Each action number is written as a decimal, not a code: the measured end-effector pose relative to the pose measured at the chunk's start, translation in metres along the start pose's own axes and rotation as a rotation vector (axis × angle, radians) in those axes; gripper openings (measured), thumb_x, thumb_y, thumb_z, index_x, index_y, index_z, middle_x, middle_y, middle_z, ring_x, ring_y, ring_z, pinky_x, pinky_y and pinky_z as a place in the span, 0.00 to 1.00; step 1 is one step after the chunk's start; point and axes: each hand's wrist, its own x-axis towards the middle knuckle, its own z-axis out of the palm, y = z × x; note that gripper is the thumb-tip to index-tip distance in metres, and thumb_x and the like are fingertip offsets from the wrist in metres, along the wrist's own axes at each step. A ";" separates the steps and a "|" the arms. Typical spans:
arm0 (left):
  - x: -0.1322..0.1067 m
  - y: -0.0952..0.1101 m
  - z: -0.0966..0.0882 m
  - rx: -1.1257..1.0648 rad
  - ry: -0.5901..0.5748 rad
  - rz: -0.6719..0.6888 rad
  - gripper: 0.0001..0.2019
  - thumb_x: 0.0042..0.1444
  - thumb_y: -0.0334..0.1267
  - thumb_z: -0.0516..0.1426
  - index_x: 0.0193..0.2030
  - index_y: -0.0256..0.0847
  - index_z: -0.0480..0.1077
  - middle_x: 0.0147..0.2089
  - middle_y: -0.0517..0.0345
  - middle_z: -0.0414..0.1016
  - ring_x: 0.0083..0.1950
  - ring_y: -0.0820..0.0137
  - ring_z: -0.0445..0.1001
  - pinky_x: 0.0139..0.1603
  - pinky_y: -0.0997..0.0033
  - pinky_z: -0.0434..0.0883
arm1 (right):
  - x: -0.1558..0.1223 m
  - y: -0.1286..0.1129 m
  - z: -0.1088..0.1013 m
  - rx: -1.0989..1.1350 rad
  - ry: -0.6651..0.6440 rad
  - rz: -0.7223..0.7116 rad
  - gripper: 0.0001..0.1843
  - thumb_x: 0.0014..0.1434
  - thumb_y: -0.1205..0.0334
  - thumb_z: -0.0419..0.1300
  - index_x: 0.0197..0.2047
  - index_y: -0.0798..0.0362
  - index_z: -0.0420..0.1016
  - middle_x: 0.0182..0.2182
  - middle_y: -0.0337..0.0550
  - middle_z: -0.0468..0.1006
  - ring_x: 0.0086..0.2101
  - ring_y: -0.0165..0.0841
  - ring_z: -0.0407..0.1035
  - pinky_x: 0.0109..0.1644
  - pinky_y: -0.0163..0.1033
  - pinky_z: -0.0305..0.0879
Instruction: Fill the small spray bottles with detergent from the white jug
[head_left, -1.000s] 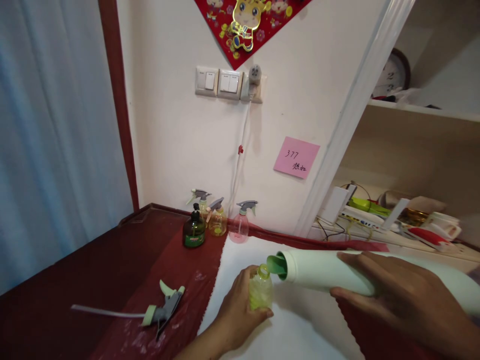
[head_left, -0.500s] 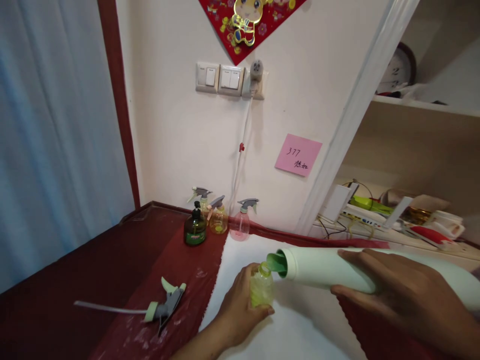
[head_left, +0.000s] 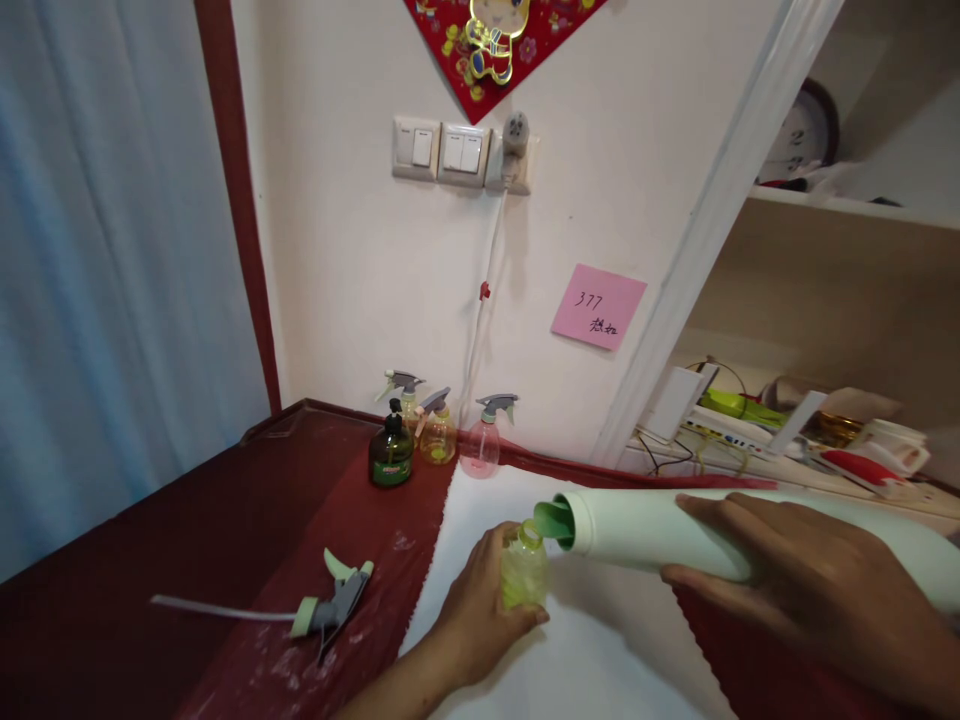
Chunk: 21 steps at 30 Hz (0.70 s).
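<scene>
My left hand is wrapped round a small see-through yellow-green bottle with an uncapped neck, tilted slightly. My right hand grips a long pale green bottle, held almost level. Its darker green spout meets the small bottle's mouth. I cannot make out how much liquid is passing. On the red table cover to the left lies a grey and green trigger spray head with its clear dip tube stretching left.
By the wall stand a dark green pump bottle, a yellow spray bottle, a pink spray bottle and another behind. A white sheet lies under my hands. Shelves with clutter are at right, a blue curtain at left.
The view has shifted very slightly. Both hands keep hold of their bottles in nearly the same place, spout still at the small bottle's mouth.
</scene>
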 end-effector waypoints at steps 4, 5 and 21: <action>0.000 0.001 -0.001 0.003 -0.005 -0.008 0.40 0.45 0.31 0.66 0.65 0.43 0.58 0.67 0.47 0.65 0.68 0.56 0.63 0.70 0.57 0.58 | 0.004 0.000 -0.003 -0.086 -0.007 -0.141 0.27 0.72 0.44 0.48 0.42 0.58 0.77 0.29 0.54 0.83 0.22 0.44 0.78 0.21 0.46 0.75; 0.000 0.002 -0.001 0.000 -0.006 -0.008 0.40 0.45 0.31 0.65 0.66 0.43 0.58 0.67 0.48 0.65 0.68 0.56 0.63 0.70 0.57 0.58 | 0.005 0.000 -0.004 -0.087 -0.003 -0.145 0.26 0.72 0.44 0.48 0.42 0.57 0.76 0.29 0.55 0.83 0.22 0.44 0.78 0.21 0.46 0.74; 0.002 -0.003 -0.001 0.024 0.008 0.006 0.40 0.45 0.32 0.66 0.66 0.43 0.58 0.66 0.48 0.66 0.67 0.55 0.63 0.70 0.58 0.59 | 0.001 0.004 -0.004 -0.127 0.027 -0.163 0.23 0.72 0.45 0.48 0.45 0.56 0.73 0.28 0.51 0.83 0.24 0.43 0.79 0.24 0.44 0.74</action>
